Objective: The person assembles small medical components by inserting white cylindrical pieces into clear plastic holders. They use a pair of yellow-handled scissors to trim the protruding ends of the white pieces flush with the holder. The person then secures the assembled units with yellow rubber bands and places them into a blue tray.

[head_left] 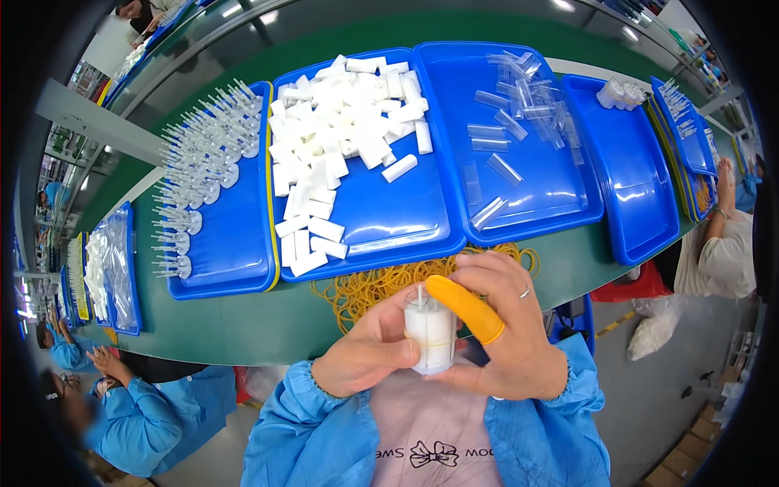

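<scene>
- Viewing from the head camera: both hands meet low in the picture, just in front of the person's chest and at the near edge of the green table (243, 325).
- Left hand (369, 353): clenched around the lower left side of the bundle of white pieces (430, 333), thumb across its front.
- Right hand (507, 325): grasping the same bundle from the right; its index finger wears an orange finger cot (466, 307) that lies across the top edge.
- Bundle position: held upright between the two hands, clear of the table, nearer the person than the pile of yellow rubber bands (381, 284).
- Bundle appearance: a short, compact block of white pieces pressed side by side, with a thin yellow band around the lower part and a thin clear stem standing up from the top.
- Technique, as a judgement: keep the pieces squeezed flush by the left hand while the right fingers seat the band level; a slack grip is likely to let pieces slip out of line.
- Behind the bands: a blue tray of loose white blocks (357, 138), a tray of clear sleeves (511, 130) to its right, and a tray of clear spiked parts (203, 162) to its left.
</scene>
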`<state>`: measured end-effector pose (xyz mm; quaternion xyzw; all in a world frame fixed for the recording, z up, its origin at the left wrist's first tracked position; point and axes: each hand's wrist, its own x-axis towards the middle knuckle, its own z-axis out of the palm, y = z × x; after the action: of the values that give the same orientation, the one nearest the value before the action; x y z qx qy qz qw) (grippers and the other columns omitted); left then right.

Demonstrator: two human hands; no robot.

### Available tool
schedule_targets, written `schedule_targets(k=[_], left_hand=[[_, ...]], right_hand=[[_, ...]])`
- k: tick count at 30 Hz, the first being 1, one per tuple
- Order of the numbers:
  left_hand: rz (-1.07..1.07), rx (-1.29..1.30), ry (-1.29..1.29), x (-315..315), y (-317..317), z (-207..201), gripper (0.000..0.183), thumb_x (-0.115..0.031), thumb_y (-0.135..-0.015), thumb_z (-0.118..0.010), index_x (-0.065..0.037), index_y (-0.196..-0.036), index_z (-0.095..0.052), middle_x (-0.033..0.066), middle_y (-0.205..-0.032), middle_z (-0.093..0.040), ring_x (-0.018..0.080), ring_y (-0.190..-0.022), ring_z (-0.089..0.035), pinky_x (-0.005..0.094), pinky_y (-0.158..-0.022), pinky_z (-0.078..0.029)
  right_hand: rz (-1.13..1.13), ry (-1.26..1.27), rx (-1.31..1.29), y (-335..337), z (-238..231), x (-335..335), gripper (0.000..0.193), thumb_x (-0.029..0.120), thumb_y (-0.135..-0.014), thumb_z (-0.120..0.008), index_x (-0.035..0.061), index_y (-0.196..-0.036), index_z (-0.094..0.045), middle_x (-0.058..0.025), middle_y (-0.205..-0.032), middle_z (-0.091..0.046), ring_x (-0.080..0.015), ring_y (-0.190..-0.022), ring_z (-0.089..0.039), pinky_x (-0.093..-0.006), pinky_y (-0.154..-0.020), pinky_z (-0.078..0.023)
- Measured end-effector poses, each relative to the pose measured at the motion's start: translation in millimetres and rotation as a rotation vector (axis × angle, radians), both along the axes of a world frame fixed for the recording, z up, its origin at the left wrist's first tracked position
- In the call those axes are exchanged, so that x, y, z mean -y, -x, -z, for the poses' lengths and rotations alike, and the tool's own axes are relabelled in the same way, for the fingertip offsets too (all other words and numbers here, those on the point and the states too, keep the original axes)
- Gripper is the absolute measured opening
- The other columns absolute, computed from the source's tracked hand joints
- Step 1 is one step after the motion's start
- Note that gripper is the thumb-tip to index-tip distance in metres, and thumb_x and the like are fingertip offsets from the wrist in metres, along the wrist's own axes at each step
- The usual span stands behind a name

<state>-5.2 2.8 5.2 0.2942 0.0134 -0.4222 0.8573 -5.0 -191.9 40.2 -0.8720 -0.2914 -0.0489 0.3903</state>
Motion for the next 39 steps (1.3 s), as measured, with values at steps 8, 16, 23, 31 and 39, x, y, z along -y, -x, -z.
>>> schedule_targets(k=[8,16,23,31,39], left_hand=[[0.06,-0.014,0.124,-4,-3,7,0.076,-0.034,-0.082,-0.07,-0.002,-0.139,-0.03,0.0117,-0.127,-0.05,0.0235,-0.114,-0.054,0.0366,-0.099,-0.041],[-0.071,0.12,-0.108,4,2,14,0.074,-0.034,-0.082,-0.068,-0.003,-0.139,-0.032,0.0095,-0.124,-0.052,0.0192,-0.114,-0.053,0.0336,-0.097,-0.042],[0.006,0.015,-0.005,-2,-6,3,0.075,-0.038,-0.082,-0.069,-0.002,-0.138,-0.033,0.0084,-0.123,-0.053,0.0174,-0.113,-0.053,0.0325,-0.096,-0.042],[-0.045,0.097,-0.037,2,-1,18,0.068,-0.033,-0.087,-0.065,-0.001,-0.138,-0.034,0.0088,-0.124,-0.053,0.0159,-0.112,-0.052,0.0308,-0.097,-0.041],[-0.01,0.098,-0.032,1,-7,10,0.067,-0.033,-0.088,-0.063,-0.002,-0.139,-0.034,0.0081,-0.125,-0.052,0.0155,-0.113,-0.052,0.0296,-0.098,-0.04]], right_hand=[[0.029,-0.129,-0.017,0,7,-4,0.061,0.027,-0.058,-0.081,0.0055,-0.111,-0.06,-0.0092,-0.114,-0.049,-0.0322,-0.106,-0.049,-0.0474,-0.092,-0.038],[0.052,0.015,0.039,0,2,-7,0.059,0.027,-0.059,-0.081,0.0049,-0.11,-0.062,-0.0085,-0.113,-0.05,-0.0303,-0.105,-0.049,-0.0478,-0.092,-0.037],[0.047,-0.184,-0.049,-4,9,-3,0.063,0.03,-0.058,-0.082,0.0039,-0.111,-0.062,-0.0085,-0.111,-0.051,-0.0282,-0.101,-0.049,-0.0463,-0.091,-0.036],[0.065,-0.039,0.081,-5,13,-5,0.07,0.038,-0.054,-0.084,0.0041,-0.112,-0.061,-0.0086,-0.106,-0.049,-0.0283,-0.096,-0.048,-0.0462,-0.086,-0.036],[0.102,-0.055,0.01,-6,7,-6,0.066,0.038,-0.053,-0.085,0.0057,-0.106,-0.063,-0.008,-0.103,-0.049,-0.0283,-0.093,-0.049,-0.0455,-0.085,-0.037]])
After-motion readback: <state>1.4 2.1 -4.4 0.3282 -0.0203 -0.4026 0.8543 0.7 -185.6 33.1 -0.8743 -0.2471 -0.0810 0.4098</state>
